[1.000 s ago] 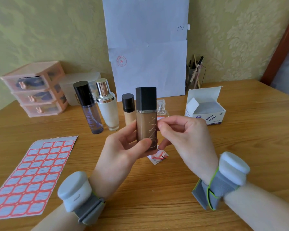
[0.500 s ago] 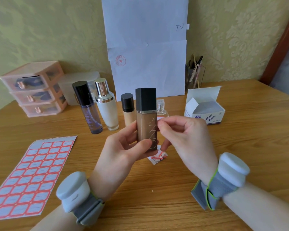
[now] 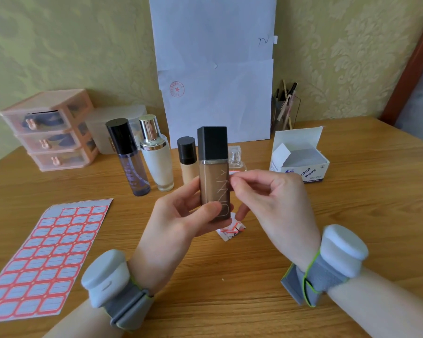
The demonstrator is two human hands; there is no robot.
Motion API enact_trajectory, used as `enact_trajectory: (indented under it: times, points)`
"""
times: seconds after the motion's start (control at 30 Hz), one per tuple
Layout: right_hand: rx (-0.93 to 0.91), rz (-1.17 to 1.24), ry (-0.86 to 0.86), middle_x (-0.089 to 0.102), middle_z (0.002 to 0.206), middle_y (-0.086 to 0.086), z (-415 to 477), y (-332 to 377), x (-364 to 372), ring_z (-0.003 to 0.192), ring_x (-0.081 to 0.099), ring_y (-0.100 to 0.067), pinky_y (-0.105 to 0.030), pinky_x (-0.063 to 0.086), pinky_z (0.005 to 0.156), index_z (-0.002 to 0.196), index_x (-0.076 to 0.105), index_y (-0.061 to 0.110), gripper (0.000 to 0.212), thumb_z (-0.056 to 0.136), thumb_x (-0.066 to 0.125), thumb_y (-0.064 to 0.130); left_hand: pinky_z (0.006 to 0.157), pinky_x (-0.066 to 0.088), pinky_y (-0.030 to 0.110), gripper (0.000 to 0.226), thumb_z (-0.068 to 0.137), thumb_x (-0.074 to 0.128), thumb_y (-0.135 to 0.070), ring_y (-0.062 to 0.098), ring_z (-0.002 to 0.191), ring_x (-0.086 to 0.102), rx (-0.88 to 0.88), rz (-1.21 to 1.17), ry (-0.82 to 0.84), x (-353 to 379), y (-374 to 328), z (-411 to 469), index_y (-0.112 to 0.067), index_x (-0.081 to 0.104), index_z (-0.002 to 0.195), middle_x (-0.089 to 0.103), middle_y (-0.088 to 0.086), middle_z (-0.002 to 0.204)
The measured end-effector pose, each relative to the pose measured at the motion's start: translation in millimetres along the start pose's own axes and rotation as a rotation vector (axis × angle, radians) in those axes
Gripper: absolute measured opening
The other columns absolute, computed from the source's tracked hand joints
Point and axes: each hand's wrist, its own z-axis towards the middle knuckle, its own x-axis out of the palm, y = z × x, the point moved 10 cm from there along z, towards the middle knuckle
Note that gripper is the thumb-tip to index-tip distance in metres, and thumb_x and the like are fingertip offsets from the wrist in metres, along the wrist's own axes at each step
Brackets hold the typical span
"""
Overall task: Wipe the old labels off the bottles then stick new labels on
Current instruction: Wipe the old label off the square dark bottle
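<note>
Four standing bottles (image 3: 158, 164), one brown bottle (image 3: 211, 189) gripped by left hand (image 3: 178, 215) — right hand (image 3: 274, 201) fingertips (image 3: 237, 184) pinched at its edge, contents unclear.

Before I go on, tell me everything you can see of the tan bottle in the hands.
The tan square foundation bottle looks like glass, with a square black cap, a thin silver collar and pale lettering up its front. It is upright above the wooden table. The left hand grips its lower part, thumb across the front. The right hand pinches at its upper right edge; what it pinches is unclear.
</note>
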Motion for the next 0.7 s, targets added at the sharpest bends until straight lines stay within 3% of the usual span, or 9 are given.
enact_trajectory:
  times: [0.17,0.27,0.4,0.57,0.7]
  points:
    - [0.037,0.035,-0.003,0.073,0.069,0.013,-2.0,-3.0,1.9,0.052,0.068,-0.013,-0.027,0.058,0.06,0.087,0.078,0.023,0.005,0.085,0.073,0.023,0.08,0.061,0.032,0.032,0.085,0.063,-0.007,0.034,0.103,0.073,-0.019,-0.011,-0.007,-3.2,3.6,1.0,-0.02,0.077,0.11,0.075,0.019,0.109]
    - [0.018,0.024,-0.027,0.07,0.061,0.014,-1.3,-1.1,0.0,0.049,0.066,-0.008,-0.02,0.056,0.057,0.083,0.078,0.02,0.006,0.086,0.072,0.02,0.08,0.061,0.033,0.032,0.084,0.064,-0.006,0.035,0.103,0.072,-0.024,-0.006,-0.005,-2.5,6.2,1.3,-0.018,0.076,0.112,0.074,0.02,0.109]
    - [0.005,-0.006,-0.033,0.066,0.054,0.016,-0.1,-3.2,-1.1,0.045,0.065,-0.012,-0.023,0.055,0.057,0.081,0.077,0.016,0.012,0.089,0.068,0.015,0.079,0.061,0.031,0.033,0.085,0.063,-0.006,0.034,0.103,0.073,-0.042,-0.016,0.021,0.0,7.8,1.4,-0.019,0.076,0.113,0.075,0.018,0.11]
    - [0.023,0.014,-0.019,0.071,0.065,0.013,-0.1,-7.4,1.5,0.044,0.065,-0.013,-0.018,0.053,0.055,0.09,0.077,0.015,0.013,0.092,0.064,0.012,0.076,0.061,0.03,0.033,0.084,0.06,-0.007,0.036,0.101,0.073,-0.081,-0.085,0.013,-1.9,8.9,2.6,-0.012,0.075,0.113,0.074,0.017,0.114]
    - [0.028,0.06,-0.009,0.075,0.08,0.004,3.2,-8.5,-0.1,0.042,0.064,-0.019,-0.027,0.053,0.051,0.089,0.069,0.015,0.019,0.099,0.053,0.01,0.077,0.06,0.029,0.039,0.086,0.057,-0.008,0.036,0.102,0.073,-0.1,-0.123,0.039,0.0,7.8,2.8,-0.006,0.068,0.123,0.072,0.017,0.12]
